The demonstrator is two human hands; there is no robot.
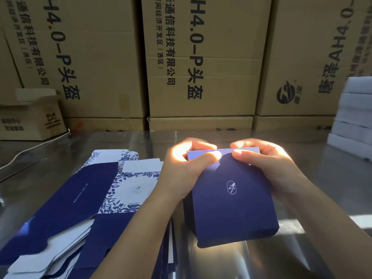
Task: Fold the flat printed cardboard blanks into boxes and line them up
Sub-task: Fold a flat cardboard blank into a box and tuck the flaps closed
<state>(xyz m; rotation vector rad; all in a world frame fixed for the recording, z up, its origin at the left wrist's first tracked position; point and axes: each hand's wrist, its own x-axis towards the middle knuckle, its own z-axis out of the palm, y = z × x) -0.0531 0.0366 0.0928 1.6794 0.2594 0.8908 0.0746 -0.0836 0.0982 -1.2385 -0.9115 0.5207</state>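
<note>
Above a shiny metal table, left hand and right hand grip a half-folded navy cardboard box; a stack of flat blue-and-white printed blanks remains unfolded.

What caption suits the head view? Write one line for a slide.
The left hand and right hand pinch the top edge of a dark blue cardboard box beside flat blue-and-white printed blanks.

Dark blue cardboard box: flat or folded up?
Folded up: dark blue cardboard box shows a side wall; left hand and right hand pinch its far flap.
</note>
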